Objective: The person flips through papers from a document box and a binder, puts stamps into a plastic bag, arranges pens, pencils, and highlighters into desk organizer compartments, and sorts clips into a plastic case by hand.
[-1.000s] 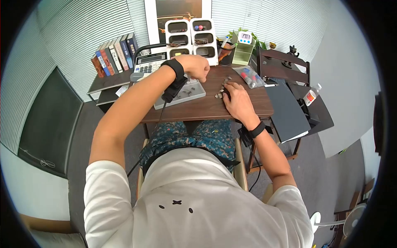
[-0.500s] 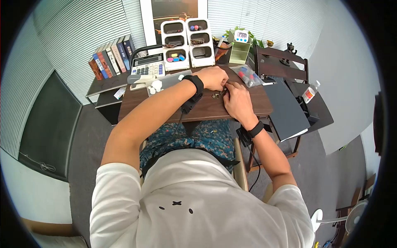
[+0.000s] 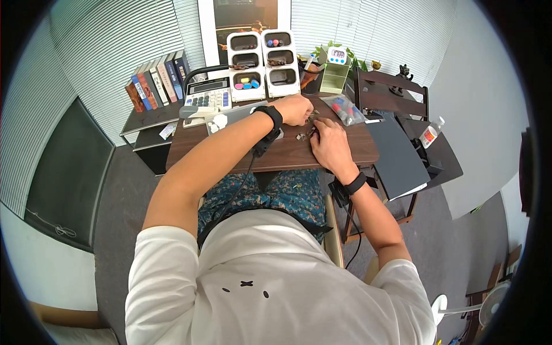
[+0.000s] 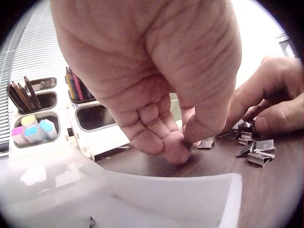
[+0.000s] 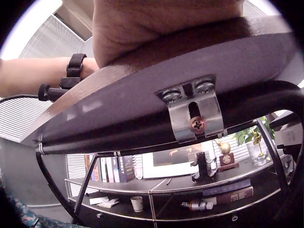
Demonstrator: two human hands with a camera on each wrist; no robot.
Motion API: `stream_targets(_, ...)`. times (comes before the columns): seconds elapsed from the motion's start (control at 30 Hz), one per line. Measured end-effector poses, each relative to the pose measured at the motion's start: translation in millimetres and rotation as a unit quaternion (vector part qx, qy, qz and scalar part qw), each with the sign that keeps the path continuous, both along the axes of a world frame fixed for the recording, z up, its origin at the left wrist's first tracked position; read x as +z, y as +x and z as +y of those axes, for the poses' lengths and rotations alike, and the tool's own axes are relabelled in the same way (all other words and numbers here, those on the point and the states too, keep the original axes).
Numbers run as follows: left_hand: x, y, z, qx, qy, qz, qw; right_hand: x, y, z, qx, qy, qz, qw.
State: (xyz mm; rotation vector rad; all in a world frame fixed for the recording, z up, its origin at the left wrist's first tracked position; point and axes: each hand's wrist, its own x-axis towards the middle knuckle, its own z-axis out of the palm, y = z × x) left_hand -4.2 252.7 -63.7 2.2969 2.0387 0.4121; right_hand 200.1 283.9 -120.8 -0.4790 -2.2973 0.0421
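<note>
Small metal clips lie in a loose group on the brown desk. My left hand is over the far side of this group, fingers curled and thumb tip against the fingertips. A small dark edge of a clip shows at that pinch in the left wrist view, partly hidden by the fingers. My right hand rests on the desk, its fingers loosely bent at the clips. Below my left hand is a translucent plastic box, mostly covered by the forearm in the head view. White patches mark its lid.
White organizers with pens and colored pieces stand at the back, beside a calculator. A zip bag of red and blue pieces lies right of my hands. The right wrist view shows a metal bracket under the desk edge.
My left hand has gone from over the plastic box rightward to the clips, then shifted slightly back left. My right hand stays at the clips.
</note>
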Motion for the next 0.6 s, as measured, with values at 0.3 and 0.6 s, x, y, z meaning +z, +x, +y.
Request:
stream_targets(0.3,1,-1,-1,-0.007,-0.002,-0.013,1.000,1,1,-1,0.002,-0.007,-0.002,1.000)
stream_targets(0.6,42,-27,-41,-0.034,-0.025,-0.010,0.999,-2,1,0,0.002,-0.022,-0.005,1.000)
